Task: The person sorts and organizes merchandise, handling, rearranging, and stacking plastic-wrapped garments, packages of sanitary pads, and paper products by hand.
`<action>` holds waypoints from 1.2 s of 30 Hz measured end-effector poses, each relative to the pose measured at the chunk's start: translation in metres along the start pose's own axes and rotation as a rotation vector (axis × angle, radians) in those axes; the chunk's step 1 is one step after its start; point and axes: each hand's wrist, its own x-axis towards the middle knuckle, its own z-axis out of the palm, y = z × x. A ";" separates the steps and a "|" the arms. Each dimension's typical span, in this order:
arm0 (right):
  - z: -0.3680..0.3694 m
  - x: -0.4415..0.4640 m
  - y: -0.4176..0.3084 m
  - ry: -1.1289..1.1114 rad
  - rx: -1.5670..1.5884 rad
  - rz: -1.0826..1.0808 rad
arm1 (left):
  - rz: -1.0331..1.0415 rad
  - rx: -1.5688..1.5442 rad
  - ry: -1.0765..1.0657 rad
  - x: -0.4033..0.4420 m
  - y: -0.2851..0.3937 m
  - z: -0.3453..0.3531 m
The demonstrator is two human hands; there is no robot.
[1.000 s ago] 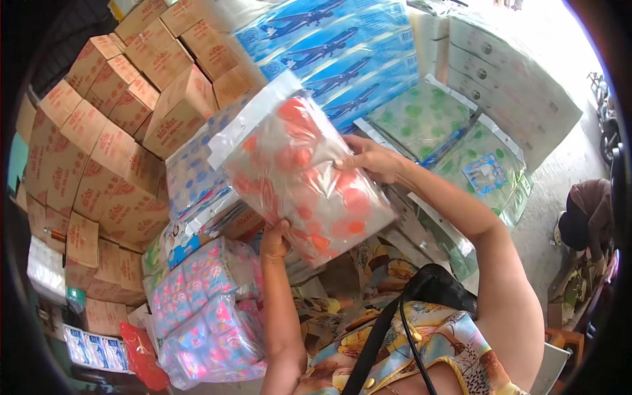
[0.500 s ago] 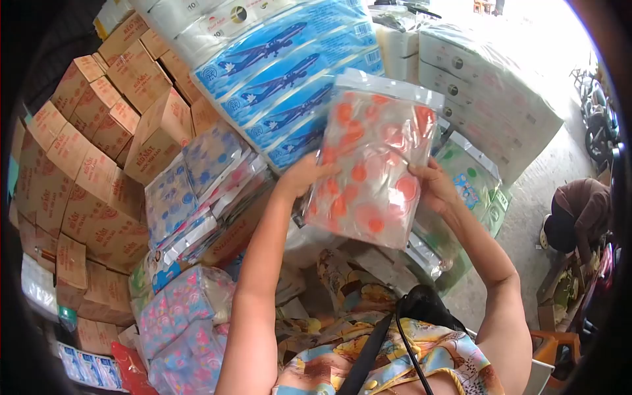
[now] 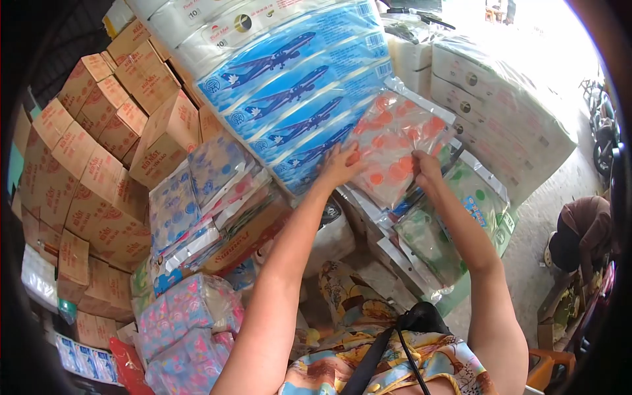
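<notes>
A flat clear plastic packet with orange-red circles (image 3: 388, 141) lies tilted on a stack of packets, against the blue tissue bundle. My left hand (image 3: 339, 166) rests at its left edge, fingers spread and touching the plastic. At the packet's lower right edge, my right hand (image 3: 428, 170) has its thumb and fingers closed on the plastic. Just below and right of that hand is a clear packet with green dots (image 3: 434, 227) on the same pile. What lies directly under the orange-dotted packet is mostly hidden.
Blue-dotted packets (image 3: 217, 164) are piled on the left, above pink-and-blue wrapped packs (image 3: 178, 309). Cardboard boxes (image 3: 99, 178) rise at far left. The blue airplane-print bundle (image 3: 289, 85) and white wrapped bundles (image 3: 494, 112) stand ahead. A crouching person (image 3: 582, 230) is at right.
The orange-dotted packet has moved away from me and to the right, down onto the pile. My left hand has loosened from a grip to spread fingers.
</notes>
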 end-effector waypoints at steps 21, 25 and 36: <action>-0.012 -0.032 -0.014 -0.057 -0.988 -0.756 | -0.034 0.014 -0.015 -0.020 0.043 0.009; -0.003 -0.011 0.005 0.055 -1.134 -0.734 | 0.069 -0.114 0.023 -0.004 0.012 0.033; -0.004 -0.054 -0.017 -0.037 -1.017 -0.811 | 0.053 -0.404 0.144 -0.059 0.006 0.006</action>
